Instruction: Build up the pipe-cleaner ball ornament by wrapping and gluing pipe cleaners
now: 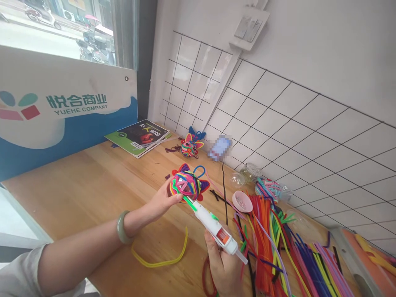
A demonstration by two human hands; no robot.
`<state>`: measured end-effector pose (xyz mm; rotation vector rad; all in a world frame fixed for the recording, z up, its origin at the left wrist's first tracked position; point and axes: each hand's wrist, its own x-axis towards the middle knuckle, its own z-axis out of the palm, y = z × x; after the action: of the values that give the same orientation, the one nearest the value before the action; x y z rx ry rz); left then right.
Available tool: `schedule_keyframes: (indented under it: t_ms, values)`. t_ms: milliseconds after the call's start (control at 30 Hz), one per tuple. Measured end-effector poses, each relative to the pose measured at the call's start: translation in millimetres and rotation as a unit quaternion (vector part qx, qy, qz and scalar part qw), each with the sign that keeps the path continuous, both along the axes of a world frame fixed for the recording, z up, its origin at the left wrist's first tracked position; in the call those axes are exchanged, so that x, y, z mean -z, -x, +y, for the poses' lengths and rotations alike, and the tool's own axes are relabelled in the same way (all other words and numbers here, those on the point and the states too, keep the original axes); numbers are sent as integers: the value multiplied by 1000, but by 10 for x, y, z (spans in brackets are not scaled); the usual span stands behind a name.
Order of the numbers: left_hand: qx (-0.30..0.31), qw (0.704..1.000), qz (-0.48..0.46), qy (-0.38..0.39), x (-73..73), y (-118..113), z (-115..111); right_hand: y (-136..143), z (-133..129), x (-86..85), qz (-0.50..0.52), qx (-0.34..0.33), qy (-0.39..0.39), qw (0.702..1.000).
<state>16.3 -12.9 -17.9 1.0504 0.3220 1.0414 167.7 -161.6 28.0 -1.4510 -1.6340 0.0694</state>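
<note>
Right hand clamped on white glue gun, held over the table, long axis diagonal: nozzle up-left at the yarn-wrapped ball, clear glue stick poking out the lower-right rear. Left hand grips the ball from its near left side, thumb in front, other fingers mostly hidden behind. Gun's handle buried in right hand, that wrist cut off at bottom edge; can't tell if nozzle touches.
</note>
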Motion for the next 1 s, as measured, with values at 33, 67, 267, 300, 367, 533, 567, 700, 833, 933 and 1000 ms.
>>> schedule_keyframes:
  t_ms: [33,67,267,300,367,533,567,700,833,933,1000]
  values:
    - [-4,1000,-1,-2,7,-1,-1,-1,-3,6,-3,1,0,1000]
    - [-7,1000,-2,-3,14,-1,-3,-2,-5,11,-6,1,-1,1000]
    - [2,1000,2,3,40,1,-9,4,13,14,-10,10,-2,1000]
    - [3,1000,3,4,42,0,-8,6,16,13,-11,11,-4,1000]
    - [2,1000,4,7,45,-3,-4,9,18,13,-11,7,-3,1000]
    - [2,1000,0,14,57,-13,2,11,9,35,-7,5,1,1000]
    - [3,1000,0,13,58,-13,1,9,8,39,-9,8,-3,1000]
    - [0,1000,4,12,46,-9,-5,0,7,52,-15,13,-3,1000]
    - [0,1000,5,11,31,-8,-4,-6,2,80,-16,9,-4,1000]
    - [2,1000,3,10,48,-11,0,-9,0,99,-18,10,-3,1000]
    - [0,1000,0,8,67,-14,2,-9,-1,101,-17,13,-1,1000]
